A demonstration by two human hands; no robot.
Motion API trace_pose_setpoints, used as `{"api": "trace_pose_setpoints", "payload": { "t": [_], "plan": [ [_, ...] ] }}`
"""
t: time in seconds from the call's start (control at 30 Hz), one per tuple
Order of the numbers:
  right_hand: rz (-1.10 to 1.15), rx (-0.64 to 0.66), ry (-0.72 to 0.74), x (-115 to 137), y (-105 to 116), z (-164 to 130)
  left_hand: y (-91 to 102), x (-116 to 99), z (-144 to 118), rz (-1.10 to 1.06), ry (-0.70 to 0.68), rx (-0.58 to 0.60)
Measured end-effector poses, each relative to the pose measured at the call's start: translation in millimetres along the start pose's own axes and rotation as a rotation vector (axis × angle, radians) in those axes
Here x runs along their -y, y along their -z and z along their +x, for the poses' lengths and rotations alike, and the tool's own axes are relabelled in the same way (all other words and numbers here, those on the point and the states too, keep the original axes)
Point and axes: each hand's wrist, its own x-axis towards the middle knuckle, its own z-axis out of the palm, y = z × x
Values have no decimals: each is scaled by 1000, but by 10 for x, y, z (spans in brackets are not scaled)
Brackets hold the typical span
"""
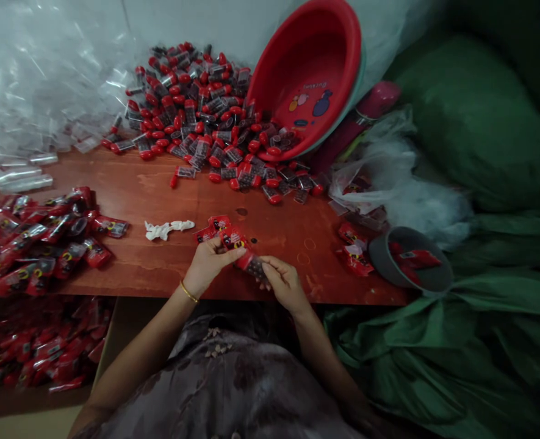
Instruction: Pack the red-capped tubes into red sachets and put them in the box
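Note:
Near the front edge of the table, my left hand pinches a red printed card between thumb and fingers. My right hand is closed on a small clear tube with dark contents, which meets the lower end of the card. Whether the card is attached to the tube or only lies against it, I cannot tell. Just beyond my left fingers, a few more red cards lie on the wood. A crumpled white strip rests to their left.
A heap of red-capped tubes spills from a tilted red basin. Carded tubes pile at left, above a box of similar packs. Clear plastic sleeves fill the back left. A grey bowl sits at right beside green cloth.

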Motion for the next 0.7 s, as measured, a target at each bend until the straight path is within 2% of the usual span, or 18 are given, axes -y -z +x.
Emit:
{"api": "trace_pose_setpoints", "payload": {
  "t": [0.1, 0.3, 0.47, 0.6, 0.7],
  "plan": [
    [17, -38, 19, -38, -58, 3, -43, 56, -22, -67, 36, -11],
    [14, -200, 12, -57, -229, -13, -144, 183, -63, -131, 15, -47],
    [-21, -139, 6, -59, -340, -1, -208, 261, -92, -172, -5, -57],
    [-69, -210, 31, -35, -406, 44, -212, 246, -88, -153, 26, -53],
    [11, -134, 19, 12, -430, 75, -195, 214, -69, -202, 13, -92]
  ]
}}
